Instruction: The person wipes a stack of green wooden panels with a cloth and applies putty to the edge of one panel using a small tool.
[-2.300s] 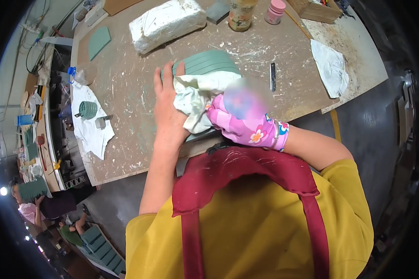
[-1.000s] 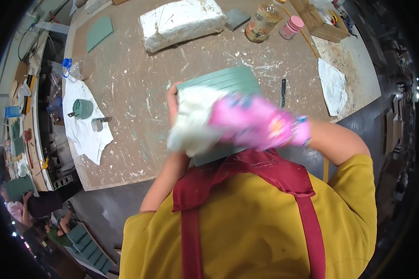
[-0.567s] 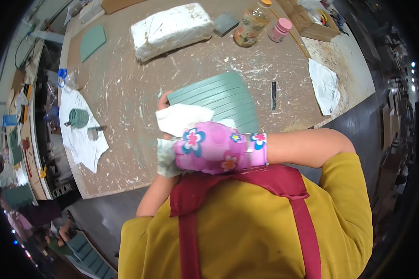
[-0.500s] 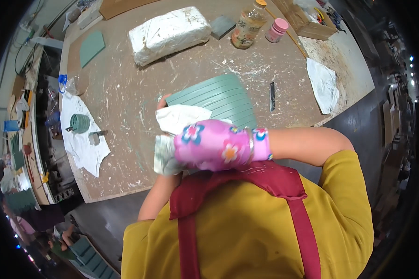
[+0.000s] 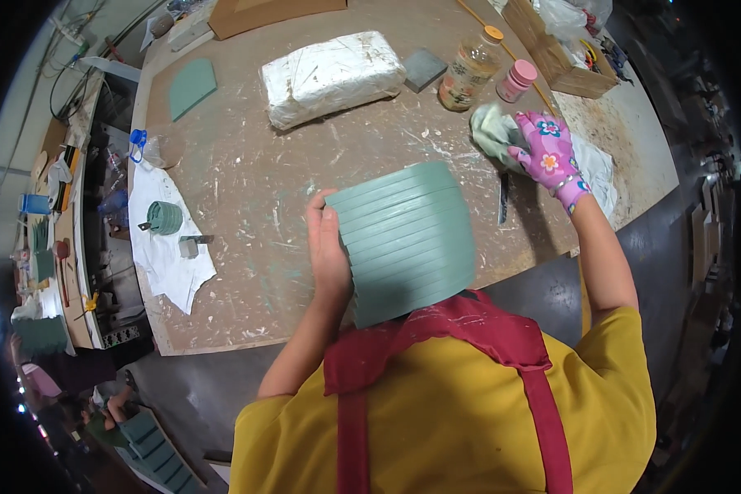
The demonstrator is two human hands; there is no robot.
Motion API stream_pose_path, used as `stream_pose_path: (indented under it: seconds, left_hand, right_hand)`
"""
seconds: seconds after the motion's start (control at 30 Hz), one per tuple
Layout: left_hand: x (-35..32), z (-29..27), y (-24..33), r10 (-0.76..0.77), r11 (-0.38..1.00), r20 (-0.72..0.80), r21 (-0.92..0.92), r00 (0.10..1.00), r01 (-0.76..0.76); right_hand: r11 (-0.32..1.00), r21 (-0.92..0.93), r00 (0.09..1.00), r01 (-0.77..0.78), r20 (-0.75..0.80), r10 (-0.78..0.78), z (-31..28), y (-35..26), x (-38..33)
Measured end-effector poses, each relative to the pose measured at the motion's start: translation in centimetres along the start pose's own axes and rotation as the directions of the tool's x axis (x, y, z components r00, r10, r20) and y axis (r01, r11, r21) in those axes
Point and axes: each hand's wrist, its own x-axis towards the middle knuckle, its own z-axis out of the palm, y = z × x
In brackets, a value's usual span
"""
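A green slatted panel, with curved corners and parallel grooves across its face, is tilted up against the near side of the table, close to my apron. My bare left hand grips its left edge, thumb along the side and the other fingers partly hidden behind. My right hand, in a pink flowered glove, is out over the right part of the table. It is closed on a crumpled, green-stained white cloth. Under the right hand lies a second white cloth, partly covered. A dark narrow blade lies nearby.
A white wrapped block, a grey block, a glass bottle and a pink jar stand at the back. On the left, a white sheet bears a green cup. A wooden box sits back right.
My right hand has swung from across my left hand out to the right, carrying the stained cloth. White cloth no longer covers the panel, and its grooved face shows.
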Motion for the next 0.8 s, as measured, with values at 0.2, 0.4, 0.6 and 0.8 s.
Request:
stream_pose_path:
  seconds: [0.2,0.4,0.6,0.8]
  left_hand:
    - [-0.6,-2.3,-0.9,0.251,0.899,0.121,0.339,0.960,-0.278]
    - [-8.4,-7.3,0.9,-0.220,0.824,0.204,0.562,0.954,0.070]
    - [-9.3,-3.3,-3.5,-0.244,0.735,0.063,0.663,0.968,0.142]
    - [-8.2,-2.5,-3.7,-0.190,0.674,0.140,0.738,0.972,0.025]
  right_hand:
    - [0.413,0.910,0.981,0.028,0.056,-0.188,1.9,-9.3,2.9]
    - [0.021,0.940,0.913,-0.342,0.337,-0.228,9.0,-10.1,0.5]
    - [-0.165,0.947,0.961,-0.275,0.264,-0.088,9.5,-11.6,-1.9]
    - [-0.123,0.975,0.982,-0.183,0.186,0.017,6.4,-10.2,-5.0]
